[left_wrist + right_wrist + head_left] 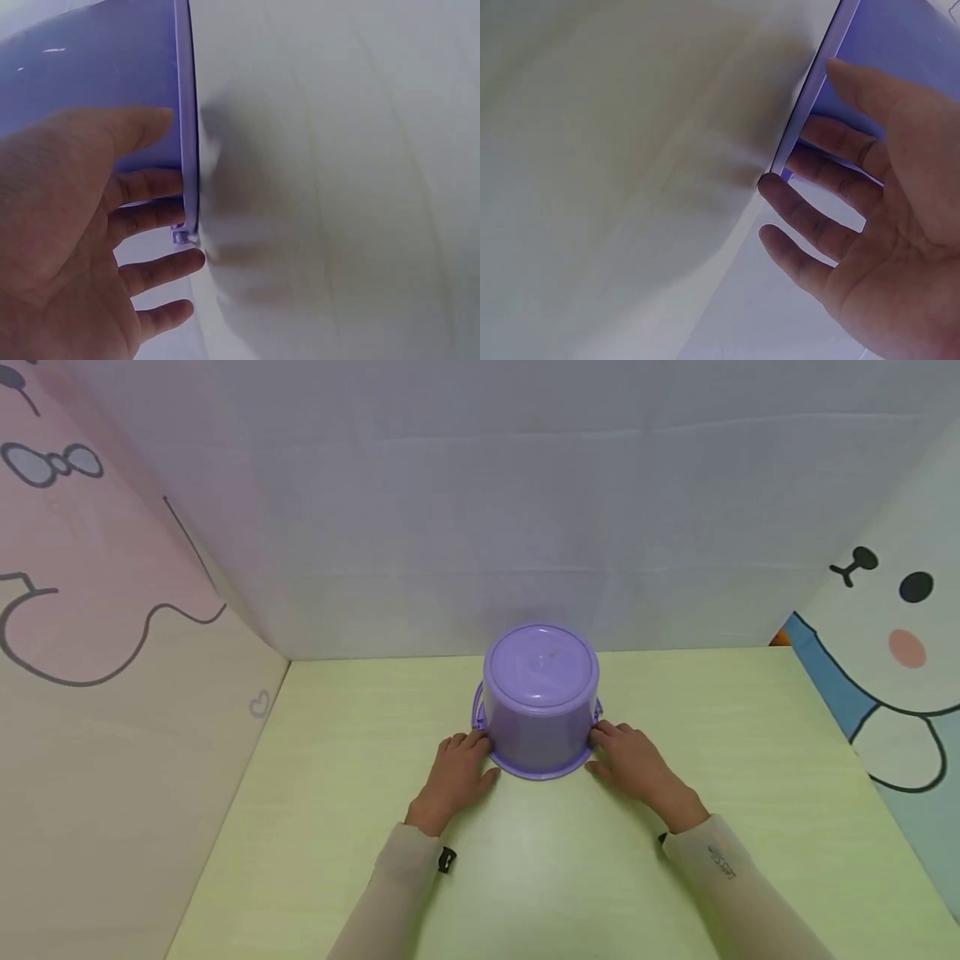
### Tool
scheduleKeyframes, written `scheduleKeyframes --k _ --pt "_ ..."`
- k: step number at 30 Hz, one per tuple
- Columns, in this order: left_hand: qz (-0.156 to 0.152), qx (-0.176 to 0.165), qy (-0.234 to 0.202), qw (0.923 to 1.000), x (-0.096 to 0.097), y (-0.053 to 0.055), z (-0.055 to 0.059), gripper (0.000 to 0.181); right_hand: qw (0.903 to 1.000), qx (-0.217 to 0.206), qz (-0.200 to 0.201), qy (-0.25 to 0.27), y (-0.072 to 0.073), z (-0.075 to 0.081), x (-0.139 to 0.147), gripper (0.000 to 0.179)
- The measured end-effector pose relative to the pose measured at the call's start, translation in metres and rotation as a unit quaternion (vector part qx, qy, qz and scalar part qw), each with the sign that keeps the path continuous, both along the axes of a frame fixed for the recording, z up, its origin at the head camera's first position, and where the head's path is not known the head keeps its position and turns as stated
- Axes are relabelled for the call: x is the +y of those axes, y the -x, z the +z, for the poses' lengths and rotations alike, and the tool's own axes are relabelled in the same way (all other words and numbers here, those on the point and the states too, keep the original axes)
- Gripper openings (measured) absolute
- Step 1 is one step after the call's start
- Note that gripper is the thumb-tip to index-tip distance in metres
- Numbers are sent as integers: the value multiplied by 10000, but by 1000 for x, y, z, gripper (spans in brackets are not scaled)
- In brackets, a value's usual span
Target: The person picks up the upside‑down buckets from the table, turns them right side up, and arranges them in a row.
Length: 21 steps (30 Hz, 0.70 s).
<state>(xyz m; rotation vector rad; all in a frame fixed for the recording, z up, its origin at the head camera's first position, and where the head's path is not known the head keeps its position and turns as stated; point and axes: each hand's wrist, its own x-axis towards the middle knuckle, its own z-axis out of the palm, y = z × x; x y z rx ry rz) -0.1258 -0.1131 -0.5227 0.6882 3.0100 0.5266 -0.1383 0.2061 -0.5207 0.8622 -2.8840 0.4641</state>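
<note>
A purple plastic bucket (540, 727) stands upside down on the table, its base facing up and its rim on the tabletop. Its handle (477, 706) hangs at the left side. My left hand (459, 777) is at the bucket's lower left, fingers fairly straight and spread; in the left wrist view the fingertips (171, 182) reach the rim. On the opposite side, my right hand (633, 764) has its fingers extended along the lower right of the rim. The right wrist view shows its thumb (855, 82) by the rim too. Neither hand wraps round the bucket.
The pale yellow-green table (360, 710) meets a whitish cloth wall (450, 527) just behind the bucket. Side panels with cartoon drawings rise at the left (112, 777) and right (892, 693).
</note>
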Motion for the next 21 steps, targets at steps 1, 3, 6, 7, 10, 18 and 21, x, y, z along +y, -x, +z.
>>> scheduleKeyframes --k 1,3,6,7,10,18,21 --pt "0 23 7 10000 0 0 0 36 10000 0 3 11 0 0 0 32" --pt "1 61 32 10000 0 1 0 34 10000 2 3 28 -2 0 0 32" --pt "9 120 64 9999 1 2 -1 32 10000 -20 -7 59 -3 1 -1 31" --pt "22 121 60 9999 1 2 -1 32 10000 -34 -5 61 -3 1 -1 30" --pt "57 49 25 10000 1 3 -1 32 9999 -80 -18 66 -3 2 -1 29" --pt "73 31 29 10000 2 3 2 29 9997 -250 -1 -33 -1 6 -1 29" --pt "79 -28 111 9999 2 4 1 30 9996 -279 58 -82 0 7 -1 29"
